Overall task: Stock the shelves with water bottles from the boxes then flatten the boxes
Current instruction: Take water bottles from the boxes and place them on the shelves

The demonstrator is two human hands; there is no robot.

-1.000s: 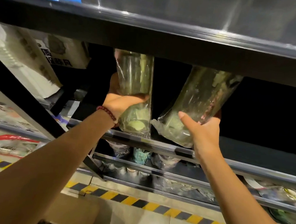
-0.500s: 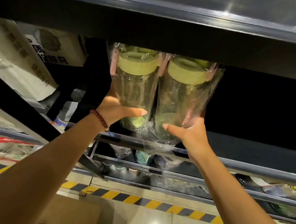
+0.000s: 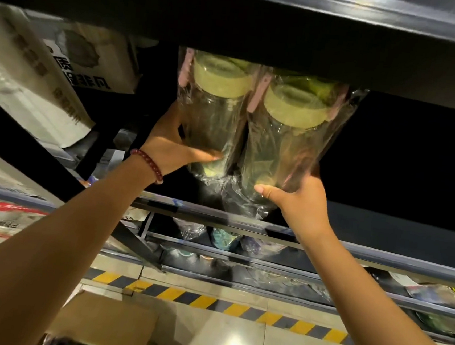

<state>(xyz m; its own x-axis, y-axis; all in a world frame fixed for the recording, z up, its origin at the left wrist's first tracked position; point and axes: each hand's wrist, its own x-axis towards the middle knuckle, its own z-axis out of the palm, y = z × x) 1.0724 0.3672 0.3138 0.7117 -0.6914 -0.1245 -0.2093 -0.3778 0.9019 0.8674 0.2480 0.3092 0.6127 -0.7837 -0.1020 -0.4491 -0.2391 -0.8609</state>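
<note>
Both bottles now sit higher and closer than 0.5 s ago, lids nearly at the underside of the upper shelf (image 3: pixel 317 36); right one has tilted slightly outward, and both hands have slid up with them.

Left hand (image 3: pixel 168 141) grips the left bottle (image 3: pixel 215 115) low on its body: thumb across the front near the base, fingers behind it, out of sight. Red bead bracelet (image 3: pixel 149 164) on that wrist.

Right hand (image 3: pixel 298 201) grips the right bottle (image 3: pixel 288 139) at its base, thumb on the front, remaining fingers round the far side.

Bottles touch side by side, upright-ish, above the front rail of the shelf (image 3: pixel 243 224), not resting on it. Each is a clear cylinder with pale yellow-green lid and pink strap, wrapped in crinkly clear plastic bunched below the base.

Far left edge: printed white packages (image 3: pixel 34 92). Below: brown cardboard box (image 3: pixel 106 324) on the glossy tiled floor with yellow-black hazard tape (image 3: pixel 208 301).
</note>
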